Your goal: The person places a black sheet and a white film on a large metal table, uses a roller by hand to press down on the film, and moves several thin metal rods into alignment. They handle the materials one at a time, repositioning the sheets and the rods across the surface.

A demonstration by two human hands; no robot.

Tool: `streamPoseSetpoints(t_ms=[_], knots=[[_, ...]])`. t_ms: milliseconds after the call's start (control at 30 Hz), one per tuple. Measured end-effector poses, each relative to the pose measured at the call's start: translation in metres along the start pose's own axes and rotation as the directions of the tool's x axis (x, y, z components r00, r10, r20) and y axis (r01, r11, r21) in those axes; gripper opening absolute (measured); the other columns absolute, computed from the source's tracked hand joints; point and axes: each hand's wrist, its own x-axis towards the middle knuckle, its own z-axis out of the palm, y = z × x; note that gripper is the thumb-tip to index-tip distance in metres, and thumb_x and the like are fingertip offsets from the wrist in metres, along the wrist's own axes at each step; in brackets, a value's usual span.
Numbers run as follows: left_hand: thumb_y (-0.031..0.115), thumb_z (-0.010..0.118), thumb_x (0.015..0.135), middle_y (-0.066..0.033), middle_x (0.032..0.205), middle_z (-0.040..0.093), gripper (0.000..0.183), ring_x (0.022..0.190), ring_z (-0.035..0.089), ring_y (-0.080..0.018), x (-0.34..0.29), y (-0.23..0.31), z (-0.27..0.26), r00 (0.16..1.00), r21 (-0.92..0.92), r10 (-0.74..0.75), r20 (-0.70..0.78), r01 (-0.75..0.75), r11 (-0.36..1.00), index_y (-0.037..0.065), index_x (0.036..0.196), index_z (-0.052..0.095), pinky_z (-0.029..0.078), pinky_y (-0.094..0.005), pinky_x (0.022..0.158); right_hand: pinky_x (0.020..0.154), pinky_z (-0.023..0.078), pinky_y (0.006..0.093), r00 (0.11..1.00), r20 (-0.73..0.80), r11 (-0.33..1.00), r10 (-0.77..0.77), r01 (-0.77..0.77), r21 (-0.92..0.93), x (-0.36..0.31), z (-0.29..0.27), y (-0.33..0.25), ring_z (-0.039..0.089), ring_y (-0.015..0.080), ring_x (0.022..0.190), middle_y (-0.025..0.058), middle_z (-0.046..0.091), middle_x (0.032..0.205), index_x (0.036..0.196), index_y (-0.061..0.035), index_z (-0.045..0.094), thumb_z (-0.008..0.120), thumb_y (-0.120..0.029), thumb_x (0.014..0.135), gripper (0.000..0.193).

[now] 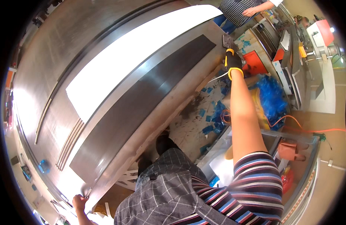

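My right hand (233,62), in a dark glove with a yellow cuff, is closed round a tool with a yellow-and-black handle (229,53) at the table's far right end. A grey block (227,40) lies just beyond its front, and a white cord (218,77) trails near the wrist. Down at the near left corner of the metal table, my bare left hand (79,201) has its fingers closed by a thin piece (88,192); its kind does not show. Between my hands lies a long dark curved sheet (143,101), with a white curved panel (139,48) behind it.
Thin metal rods (69,146) lie left of the dark sheet. Blue plastic film (268,95) is heaped on the right, with blue scraps on the floor. An orange cord (293,119) runs beside a glass-topped case (293,165). Another person's hand (249,11) shows at the top.
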Motion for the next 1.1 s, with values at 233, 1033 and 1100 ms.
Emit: streamPoseSetpoints(t_ms=[233, 1033, 1100], knots=[[0.018, 0.077, 0.067, -0.0141, 0.073, 0.065, 0.014, 0.074, 0.064, -0.0357, -0.005, -0.031, 0.036, 0.96, 0.099, 0.142, -0.239, -0.122, 0.988, 0.008, 0.067, 0.067, 0.05, -0.0452, 0.068, 0.107, 0.037, 0.042, 0.672, 0.173, 0.603, -0.72, 0.73, -0.324, -0.025, 0.024, -0.076, 0.047, 0.0382, 0.128, 0.0264, 0.048, 0.137, 0.139, 0.0001, 0.042, 0.05, -0.047, 0.093, 0.066], [0.022, 0.078, 0.072, -0.0083, 0.079, 0.056, 0.028, 0.082, 0.058, -0.0311, -0.003, -0.025, 0.073, 0.75, -0.138, 0.284, -0.598, -0.445, 0.885, 0.006, 0.077, 0.055, 0.047, -0.0435, 0.069, 0.117, 0.011, 0.0518, -0.285, 0.505, 0.064, -0.815, 0.821, 0.568, -0.783, 0.155, -0.216, 0.023, 0.042, 0.141, 0.0281, 0.029, 0.149, 0.141, 0.0044, 0.037, 0.06, -0.056, 0.082, 0.087], [0.02, 0.075, 0.075, -0.0106, 0.082, 0.055, 0.028, 0.082, 0.054, -0.0341, -0.017, -0.003, 0.053, 0.76, -0.182, 0.225, -0.61, -0.41, 0.893, 0.006, 0.083, 0.053, 0.045, -0.046, 0.071, 0.11, 0.023, 0.0516, -0.088, 0.228, 0.072, -0.97, 0.788, 0.611, -0.764, 0.159, -0.203, 0.034, 0.0421, 0.127, 0.0248, 0.038, 0.135, 0.131, 0.0013, 0.043, 0.065, -0.045, 0.079, 0.073]])
